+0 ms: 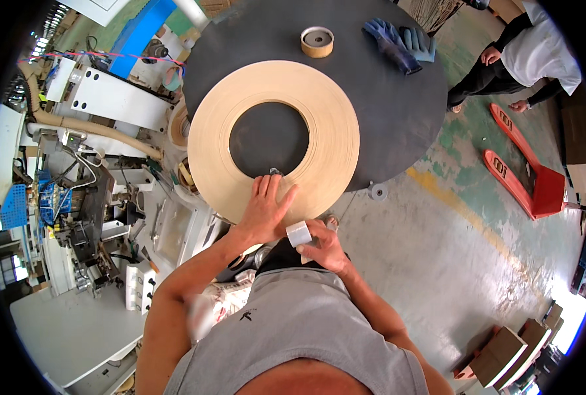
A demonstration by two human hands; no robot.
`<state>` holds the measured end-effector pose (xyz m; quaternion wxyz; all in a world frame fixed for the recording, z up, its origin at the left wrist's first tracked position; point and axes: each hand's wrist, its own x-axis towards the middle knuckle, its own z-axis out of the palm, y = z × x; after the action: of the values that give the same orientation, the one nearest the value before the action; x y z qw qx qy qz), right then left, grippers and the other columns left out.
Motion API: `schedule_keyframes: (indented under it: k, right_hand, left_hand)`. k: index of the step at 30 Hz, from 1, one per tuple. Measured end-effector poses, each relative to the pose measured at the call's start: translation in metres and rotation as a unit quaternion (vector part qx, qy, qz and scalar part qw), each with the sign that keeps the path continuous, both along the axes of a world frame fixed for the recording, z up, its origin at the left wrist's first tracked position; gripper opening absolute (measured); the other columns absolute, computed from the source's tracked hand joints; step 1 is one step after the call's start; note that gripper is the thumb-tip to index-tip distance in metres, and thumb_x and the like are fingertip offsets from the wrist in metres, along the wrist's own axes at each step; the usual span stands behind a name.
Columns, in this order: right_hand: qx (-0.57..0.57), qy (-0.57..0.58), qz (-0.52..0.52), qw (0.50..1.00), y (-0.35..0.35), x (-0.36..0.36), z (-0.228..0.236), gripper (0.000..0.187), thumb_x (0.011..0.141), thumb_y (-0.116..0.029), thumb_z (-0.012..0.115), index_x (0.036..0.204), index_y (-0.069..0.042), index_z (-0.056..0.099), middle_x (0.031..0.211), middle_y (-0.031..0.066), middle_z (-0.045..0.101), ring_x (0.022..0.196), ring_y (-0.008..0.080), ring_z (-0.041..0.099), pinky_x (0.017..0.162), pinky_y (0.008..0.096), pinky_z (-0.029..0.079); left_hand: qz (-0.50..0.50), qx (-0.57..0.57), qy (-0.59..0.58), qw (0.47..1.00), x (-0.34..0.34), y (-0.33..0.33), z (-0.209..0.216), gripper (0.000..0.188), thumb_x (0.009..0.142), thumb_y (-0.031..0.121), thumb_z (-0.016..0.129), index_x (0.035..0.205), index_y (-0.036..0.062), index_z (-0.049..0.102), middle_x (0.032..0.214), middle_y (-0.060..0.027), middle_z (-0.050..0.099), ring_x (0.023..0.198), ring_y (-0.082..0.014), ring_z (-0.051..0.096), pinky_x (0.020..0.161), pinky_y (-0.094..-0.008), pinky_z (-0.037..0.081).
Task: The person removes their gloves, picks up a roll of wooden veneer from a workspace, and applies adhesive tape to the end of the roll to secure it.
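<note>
A large, flat beige coil of wound strip lies on a round dark table, the tabletop showing through its centre hole. My left hand rests on the near side of the coil, fingers stretched toward the hole and thumb apart. Just beyond those fingertips, at the inner rim, is a small shiny bit too small to name. Close to the coil's near edge, my right hand grips a roll of whitish tape, fingers and thumb on its right side.
Farther back on the table are a small round metal-topped ring and blue-grey work gloves. Machinery with hoses and cables crowds the left. At right, a person stands near a red pallet jack; cardboard boxes sit lower right.
</note>
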<state>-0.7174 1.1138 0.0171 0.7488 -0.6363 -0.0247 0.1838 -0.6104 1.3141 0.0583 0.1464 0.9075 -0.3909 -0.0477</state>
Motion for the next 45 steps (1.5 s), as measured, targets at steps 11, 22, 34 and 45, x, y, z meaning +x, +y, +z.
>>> schedule_keyframes:
  k: [11, 22, 34, 45]
  right_hand:
    - [0.113, 0.141, 0.033, 0.983, -0.015, -0.060, 0.000, 0.034, 0.082, 0.001, 0.068, 0.116, -0.003, 0.067, 0.112, 0.0037, 0.064, 0.108, 0.0130, 0.057, 0.098, 0.0302, 0.044]
    - [-0.022, 0.164, -0.043, 0.985, -0.006, -0.091, -0.021, 0.014, 0.093, -0.012, 0.066, 0.096, 0.002, 0.064, 0.083, 0.0056, 0.065, 0.076, 0.0104, 0.063, 0.068, 0.0277, 0.051]
    - [-0.145, 0.230, -0.116, 0.955, 0.023, -0.112, -0.020, 0.029, 0.096, -0.025, 0.064, 0.092, 0.003, 0.070, 0.077, 0.0032, 0.066, 0.068, 0.0109, 0.063, 0.062, 0.0294, 0.052]
    - [-0.099, 0.231, -0.134, 0.959, 0.043, -0.046, -0.090, 0.033, 0.093, -0.027, 0.067, 0.101, 0.005, 0.070, 0.083, 0.0072, 0.068, 0.068, 0.0147, 0.065, 0.063, 0.0302, 0.054]
  left_hand:
    - [0.018, -0.006, 0.028, 0.999, -0.033, -0.008, 0.001, 0.100, 0.059, 0.034, 0.089, 0.143, 0.0074, 0.043, 0.135, -0.0300, 0.038, 0.122, -0.0461, 0.041, 0.106, -0.0614, 0.030]
    - [0.022, -0.017, 0.027, 0.999, -0.031, -0.007, 0.001, 0.099, 0.056, 0.030, 0.089, 0.143, 0.0102, 0.044, 0.134, -0.0288, 0.040, 0.124, -0.0465, 0.041, 0.108, -0.0605, 0.029]
    - [0.010, -0.014, 0.018, 1.000, -0.030, 0.000, 0.001, 0.098, 0.056, 0.033, 0.087, 0.141, 0.0107, 0.045, 0.132, -0.0288, 0.042, 0.121, -0.0459, 0.042, 0.104, -0.0595, 0.032]
    - [-0.008, 0.009, 0.012, 1.000, -0.032, 0.003, 0.000, 0.098, 0.057, 0.035, 0.087, 0.141, 0.0092, 0.045, 0.128, -0.0281, 0.041, 0.117, -0.0449, 0.042, 0.102, -0.0577, 0.033]
